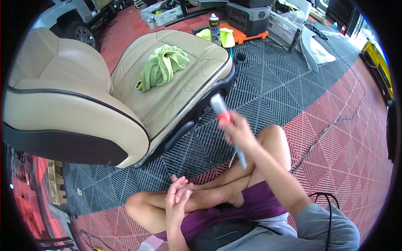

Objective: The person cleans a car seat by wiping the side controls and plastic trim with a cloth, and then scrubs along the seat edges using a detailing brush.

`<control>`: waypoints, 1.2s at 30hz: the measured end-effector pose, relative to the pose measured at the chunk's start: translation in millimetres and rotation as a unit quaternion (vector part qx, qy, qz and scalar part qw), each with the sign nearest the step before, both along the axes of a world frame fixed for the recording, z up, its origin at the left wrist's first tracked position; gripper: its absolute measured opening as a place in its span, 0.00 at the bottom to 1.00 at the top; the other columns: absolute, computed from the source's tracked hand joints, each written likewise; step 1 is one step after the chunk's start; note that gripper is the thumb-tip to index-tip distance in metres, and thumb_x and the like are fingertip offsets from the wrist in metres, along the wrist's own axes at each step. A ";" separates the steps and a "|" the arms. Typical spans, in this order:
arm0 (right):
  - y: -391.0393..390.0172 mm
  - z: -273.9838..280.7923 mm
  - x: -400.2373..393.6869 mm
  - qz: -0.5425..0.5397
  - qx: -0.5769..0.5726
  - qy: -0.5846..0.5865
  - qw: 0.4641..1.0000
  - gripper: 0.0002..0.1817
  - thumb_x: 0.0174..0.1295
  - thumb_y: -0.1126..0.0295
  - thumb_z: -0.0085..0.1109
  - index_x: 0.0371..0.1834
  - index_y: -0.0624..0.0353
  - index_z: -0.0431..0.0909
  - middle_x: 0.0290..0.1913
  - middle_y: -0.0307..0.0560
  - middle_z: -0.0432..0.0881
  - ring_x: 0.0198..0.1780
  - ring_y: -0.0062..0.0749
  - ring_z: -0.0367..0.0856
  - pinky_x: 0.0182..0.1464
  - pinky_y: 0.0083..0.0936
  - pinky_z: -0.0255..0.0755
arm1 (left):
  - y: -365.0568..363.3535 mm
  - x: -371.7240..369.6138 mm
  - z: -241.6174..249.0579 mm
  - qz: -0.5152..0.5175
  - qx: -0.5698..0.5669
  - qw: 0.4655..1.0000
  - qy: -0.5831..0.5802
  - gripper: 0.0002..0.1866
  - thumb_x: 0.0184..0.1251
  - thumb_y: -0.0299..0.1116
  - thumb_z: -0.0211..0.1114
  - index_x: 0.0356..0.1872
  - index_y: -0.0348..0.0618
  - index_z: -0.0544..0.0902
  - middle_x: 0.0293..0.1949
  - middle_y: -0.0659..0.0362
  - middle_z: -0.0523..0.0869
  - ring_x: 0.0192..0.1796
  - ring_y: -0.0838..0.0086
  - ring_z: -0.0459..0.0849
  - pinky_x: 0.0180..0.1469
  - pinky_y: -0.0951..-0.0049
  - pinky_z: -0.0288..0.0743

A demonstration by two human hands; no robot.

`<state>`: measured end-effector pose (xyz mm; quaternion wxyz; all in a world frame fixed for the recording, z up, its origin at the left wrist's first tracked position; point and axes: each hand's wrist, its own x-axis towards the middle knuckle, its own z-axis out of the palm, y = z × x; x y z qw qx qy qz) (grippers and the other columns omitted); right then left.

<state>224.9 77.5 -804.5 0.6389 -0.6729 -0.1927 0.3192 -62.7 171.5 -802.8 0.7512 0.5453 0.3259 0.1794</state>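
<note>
My right hand [239, 131] is closed round a slim tool [219, 106] with a pale upper end and a red band, smeared by motion; its other end pokes out below the hand. My left hand [179, 196] is over my crossed legs, fingers apart, holding nothing. In front of me stands a beige car seat [167, 104] with black trim. A crumpled green towel [162, 68] lies on its cushion, whose surface near the towel is creased. Beyond the cushion's far edge is a spray can [214, 29], beside a yellow cloth [227, 37].
A dark grey box [248, 19] rests on an orange base [251, 37] at the back. Clear bins [161, 16] stand farther off. A cable [322, 131] runs over the red and dark floor tiles [268, 92]. A car wheel [85, 35] is at upper left.
</note>
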 end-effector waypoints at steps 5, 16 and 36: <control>58.6 -17.7 57.3 -0.214 -0.017 -0.059 0.975 0.20 0.70 0.61 0.60 0.57 0.64 0.76 0.31 0.47 0.83 0.25 0.25 0.79 0.28 0.27 0.75 | 29.3 -26.9 -5.0 0.008 0.085 0.996 0.022 0.19 0.70 0.23 0.61 0.61 0.35 0.77 0.53 0.55 0.83 0.54 0.69 0.84 0.60 0.71 0.76; 84.4 -0.8 -67.2 0.042 0.005 -0.158 0.987 0.13 0.68 0.69 0.60 0.49 0.68 0.77 0.35 0.65 0.84 0.40 0.55 0.87 0.40 0.40 0.79 | 63.1 -54.9 -42.9 0.089 -0.097 0.991 -0.016 0.23 0.73 0.27 0.62 0.67 0.35 0.71 0.57 0.49 0.80 0.58 0.61 0.83 0.62 0.65 0.78; 89.1 -36.0 -69.7 -0.172 0.071 -0.075 0.980 0.11 0.69 0.70 0.60 0.49 0.65 0.80 0.36 0.51 0.85 0.37 0.33 0.83 0.42 0.31 0.77 | 26.6 -102.8 -43.6 0.159 0.447 0.822 0.314 0.25 0.75 0.38 0.56 0.68 0.39 0.73 0.76 0.46 0.60 0.78 0.50 0.54 0.78 0.50 0.45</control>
